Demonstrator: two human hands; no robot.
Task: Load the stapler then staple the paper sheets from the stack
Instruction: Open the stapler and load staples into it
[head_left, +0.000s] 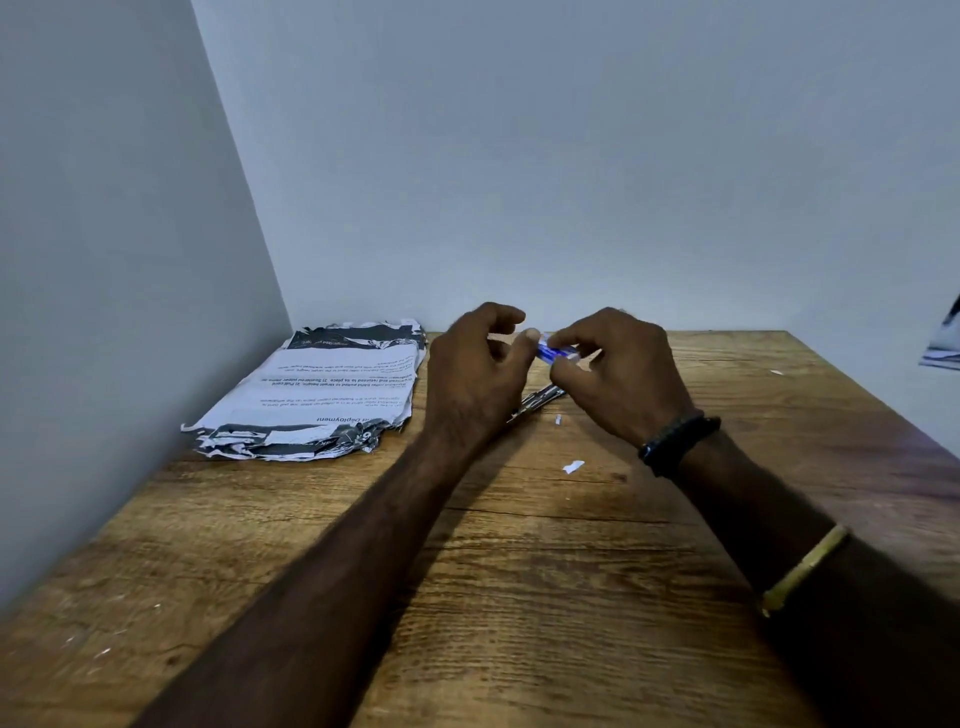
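Note:
A small blue and white staple box (555, 353) is held above the wooden table (519, 571) between both hands. My right hand (618, 374) pinches it from the right with thumb and fingers. My left hand (478, 374) touches its left end with the thumb tip, other fingers curled loosely. Under the hands lies a dark metallic stapler (537, 401), mostly hidden by my left hand. A stack of printed paper sheets (317, 395) with torn, crumpled edges lies to the left near the wall corner.
Small white paper scraps (572, 466) lie on the table near my right wrist, and another scrap (776, 372) sits at the far right. Walls close the table at the left and back. A printed sheet (943, 343) shows at the right edge.

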